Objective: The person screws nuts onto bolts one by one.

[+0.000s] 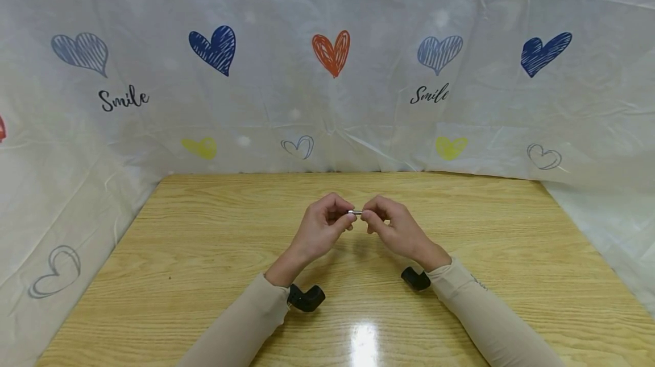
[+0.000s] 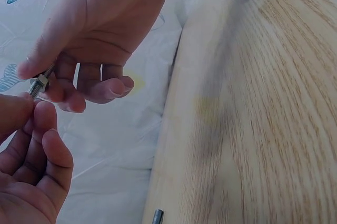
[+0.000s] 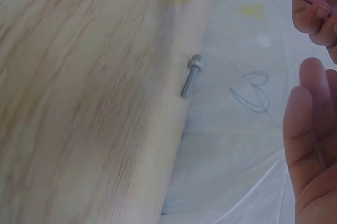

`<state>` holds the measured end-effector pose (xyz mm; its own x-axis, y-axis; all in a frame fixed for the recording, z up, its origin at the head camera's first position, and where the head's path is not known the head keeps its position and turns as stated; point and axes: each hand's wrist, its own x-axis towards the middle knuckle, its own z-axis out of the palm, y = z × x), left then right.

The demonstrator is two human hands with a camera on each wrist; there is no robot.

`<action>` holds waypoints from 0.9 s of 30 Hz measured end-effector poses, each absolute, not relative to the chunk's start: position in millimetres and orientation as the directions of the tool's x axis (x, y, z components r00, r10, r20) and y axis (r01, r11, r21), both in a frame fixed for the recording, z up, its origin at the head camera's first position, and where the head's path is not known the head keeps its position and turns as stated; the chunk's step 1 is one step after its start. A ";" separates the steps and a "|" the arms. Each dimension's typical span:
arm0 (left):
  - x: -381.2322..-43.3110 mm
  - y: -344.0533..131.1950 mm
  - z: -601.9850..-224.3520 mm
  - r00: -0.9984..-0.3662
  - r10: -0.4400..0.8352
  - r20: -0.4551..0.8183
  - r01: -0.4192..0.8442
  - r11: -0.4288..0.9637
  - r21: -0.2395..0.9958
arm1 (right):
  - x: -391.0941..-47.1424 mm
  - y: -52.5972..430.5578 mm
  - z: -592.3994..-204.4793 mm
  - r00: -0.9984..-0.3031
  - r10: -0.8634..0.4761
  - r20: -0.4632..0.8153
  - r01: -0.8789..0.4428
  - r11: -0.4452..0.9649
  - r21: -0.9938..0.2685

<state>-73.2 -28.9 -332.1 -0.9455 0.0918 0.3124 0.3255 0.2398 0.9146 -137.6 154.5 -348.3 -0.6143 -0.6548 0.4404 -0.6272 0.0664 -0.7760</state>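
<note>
Between both hands, a small silvery threaded bolt (image 1: 357, 212) is held above the table. My left hand (image 1: 318, 231) pinches one end of it with thumb and fingertips. At the other end, the thumb and forefinger of my right hand (image 1: 396, 229) pinch it. The left wrist view shows a hex nut (image 2: 42, 80) partway along the thread, right at the right fingertips. On the table lies another bolt (image 3: 190, 79) with a nut near one end; just its tip appears at the bottom of the left wrist view.
The wood-grain table (image 1: 204, 253) reaches back to a pale cloth (image 1: 276, 94) printed with hearts and "Smile". Black wrist cameras sit on the left cuff (image 1: 306, 299) and beside the right cuff (image 1: 415, 279). The cloth also hangs along both sides.
</note>
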 end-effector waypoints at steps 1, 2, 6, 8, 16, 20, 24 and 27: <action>-73.2 -28.7 -332.0 -0.945 0.094 0.313 0.326 0.239 0.915 | -138.0 154.5 -348.7 -0.618 -0.654 0.437 -0.627 0.075 -0.775; -73.3 -28.5 -332.2 -0.945 0.095 0.314 0.328 0.240 0.914 | -139.2 154.5 -350.3 -0.622 -0.654 0.431 -0.626 0.084 -0.775; -73.2 -28.1 -332.5 -0.945 0.093 0.312 0.326 0.246 0.913 | -149.2 154.3 -365.5 -0.641 -0.649 0.410 -0.613 0.112 -0.782; -73.6 -28.2 -332.9 -0.946 0.089 0.313 0.325 0.247 0.913 | -153.6 154.7 -372.4 -0.651 -0.645 0.400 -0.607 0.125 -0.785; -75.2 -29.6 -333.9 -0.947 0.091 0.309 0.322 0.231 0.918 | -139.8 155.4 -351.3 -0.620 -0.647 0.444 -0.617 0.052 -0.785; -74.9 -29.6 -333.5 -0.948 0.084 0.307 0.318 0.239 0.917 | -135.6 154.5 -345.9 -0.606 -0.658 0.447 -0.621 0.041 -0.782; -74.4 -29.2 -333.0 -0.947 0.084 0.310 0.321 0.235 0.917 | -134.7 154.0 -345.7 -0.636 -0.649 0.416 -0.605 0.085 -0.792; -74.5 -29.2 -333.0 -0.947 0.088 0.310 0.322 0.229 0.919 | -134.0 153.8 -345.0 -0.651 -0.641 0.406 -0.597 0.102 -0.796</action>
<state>-74.5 -29.2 -333.0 -0.9467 0.0879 0.3100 0.3221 0.2292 0.9186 -134.0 153.8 -345.0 -0.6511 -0.6411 0.4063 -0.5967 0.1015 -0.7960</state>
